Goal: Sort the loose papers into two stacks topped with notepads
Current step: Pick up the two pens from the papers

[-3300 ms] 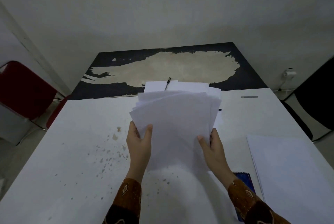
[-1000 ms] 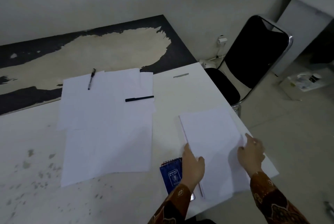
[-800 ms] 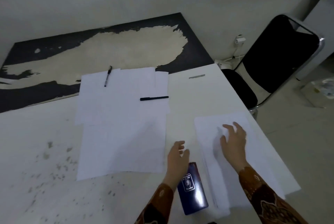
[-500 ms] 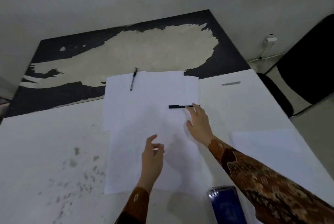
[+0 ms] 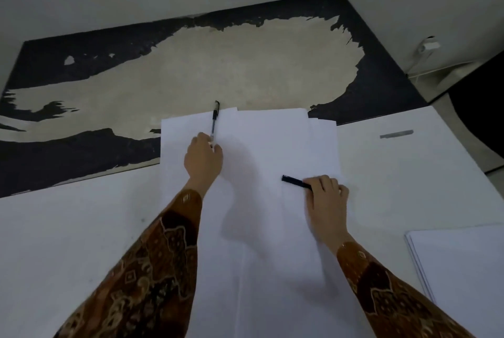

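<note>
Loose white papers point(image 5: 267, 146) lie spread and overlapping across the middle of the white table point(image 5: 81, 228). My left hand point(image 5: 203, 159) pinches the lower end of a clear ballpoint pen point(image 5: 215, 119) lying on the papers' far left part. My right hand point(image 5: 326, 193) grips one end of a black marker point(image 5: 293, 181) on the right side of the papers. A squared stack of white paper point(image 5: 463, 264) sits at the table's right edge. No notepad is in view.
A dark board with a worn pale patch point(image 5: 218, 65) lies beyond the table's far edge. A grey strip point(image 5: 396, 133) is stuck on the table at the far right. A dark chair point(image 5: 480, 108) stands off the right side, a white plug point(image 5: 428, 46) by the wall.
Both hands left the right-hand stack and reached over the spread papers. My left hand went forward to the ballpoint pen, and my right hand closed round the black marker. The blue notepad dropped out of view.
</note>
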